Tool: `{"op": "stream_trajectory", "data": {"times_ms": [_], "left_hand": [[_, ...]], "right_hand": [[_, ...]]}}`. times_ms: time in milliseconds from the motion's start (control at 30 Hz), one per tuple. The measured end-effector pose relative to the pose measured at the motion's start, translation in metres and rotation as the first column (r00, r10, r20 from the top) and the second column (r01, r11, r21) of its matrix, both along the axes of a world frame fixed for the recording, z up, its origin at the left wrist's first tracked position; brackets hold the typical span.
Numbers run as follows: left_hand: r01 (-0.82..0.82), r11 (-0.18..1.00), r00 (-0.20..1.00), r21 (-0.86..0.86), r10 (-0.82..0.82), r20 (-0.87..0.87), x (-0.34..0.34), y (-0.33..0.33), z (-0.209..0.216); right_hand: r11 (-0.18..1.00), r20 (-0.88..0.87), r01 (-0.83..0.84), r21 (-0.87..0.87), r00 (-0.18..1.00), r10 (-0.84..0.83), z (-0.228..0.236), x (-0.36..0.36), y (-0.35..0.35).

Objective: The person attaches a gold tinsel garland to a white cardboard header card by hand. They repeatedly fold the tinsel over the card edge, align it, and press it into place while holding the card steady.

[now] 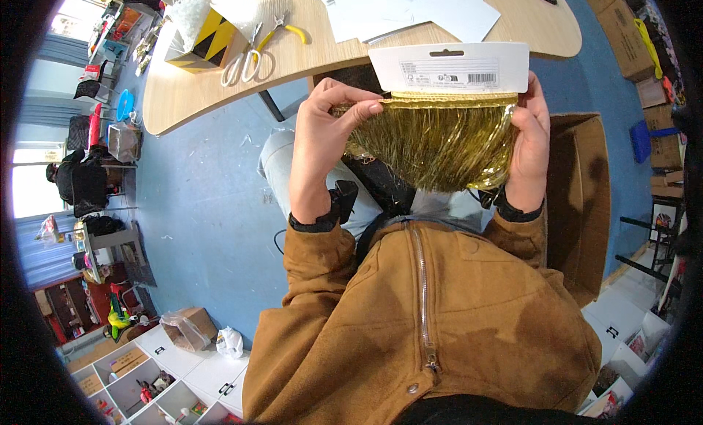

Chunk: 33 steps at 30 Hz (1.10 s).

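Note:
A gold tinsel fringe (432, 148) hangs in front of me over my lap, its strands drooping below a pale yellow top band. Above that band stands a white header card (454, 67) with a hang slot and small print. With thumb and fingers, my left hand (316, 135) pinches the left end of the band. At the opposite side my right hand (529, 150) grips the fringe's right edge, thumb in front and other fingers partly hidden behind it. Whether card and fringe are joined, I cannot tell.
On the wooden table (176, 99) ahead lie scissors (251, 67), yellow-handled pliers (278, 35), white papers (410, 15) and a black-and-yellow box (205, 44). An open cardboard box (594, 205) stands at my right. A person in black (80, 182) is far left.

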<state>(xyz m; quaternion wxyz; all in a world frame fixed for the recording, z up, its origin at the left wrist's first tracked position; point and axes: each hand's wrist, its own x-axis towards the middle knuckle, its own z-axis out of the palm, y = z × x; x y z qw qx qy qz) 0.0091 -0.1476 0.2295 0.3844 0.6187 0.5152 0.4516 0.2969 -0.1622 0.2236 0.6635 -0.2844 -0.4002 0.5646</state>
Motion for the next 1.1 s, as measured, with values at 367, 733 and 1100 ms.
{"op": "stream_trajectory", "data": {"times_ms": [367, 733, 1100], "left_hand": [[0.251, 0.964, 0.842, -0.083, -0.176, 0.510, 0.005, 0.003, -0.012], [0.094, 0.981, 0.856, -0.169, 0.007, 0.517, 0.024, 0.008, -0.023], [0.209, 0.975, 0.906, 0.080, -0.223, 0.359, 0.048, -0.009, 0.001]], "right_hand": [[0.993, -0.151, -0.075, -0.093, 0.987, 0.060, -0.012, 0.010, 0.004], [0.922, 0.565, 0.370, 0.114, 0.740, -0.366, -0.021, -0.007, 0.024], [0.914, 0.720, 0.043, 0.403, 0.602, -0.346, 0.012, -0.067, -0.014]]}}
